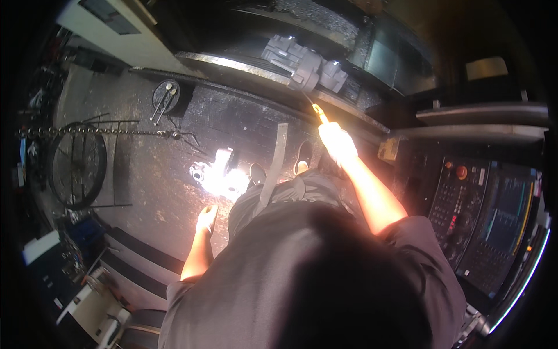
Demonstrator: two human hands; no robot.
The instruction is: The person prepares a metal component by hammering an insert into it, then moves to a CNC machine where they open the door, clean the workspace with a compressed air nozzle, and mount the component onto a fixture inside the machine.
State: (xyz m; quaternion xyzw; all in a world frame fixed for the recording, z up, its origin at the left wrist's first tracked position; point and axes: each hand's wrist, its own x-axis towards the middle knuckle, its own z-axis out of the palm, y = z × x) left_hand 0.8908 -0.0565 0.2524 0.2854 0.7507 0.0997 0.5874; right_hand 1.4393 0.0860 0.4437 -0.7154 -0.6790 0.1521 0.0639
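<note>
My right hand [338,144] is stretched out ahead, closed round the handle of a yellow-handled tool [319,113] with a thin dark shaft. The shaft points at a grey blocky metal casting [302,63] on the machine's ledge; I cannot tell whether its tip touches it. My left hand [207,220] hangs low at my left side, with nothing visible in it; glare washes out its fingers. Nearest to it, a brightly lit metal part [222,177] stands on the floor, left of my shoes.
The machine's front ledge [244,65] runs across ahead of me. A control panel [482,215] with buttons and a screen stands at right. On the left are a hanging chain [104,131], a large dark ring [78,166] and a round base with rods [165,99]. Dark shelving [136,256] lies behind left.
</note>
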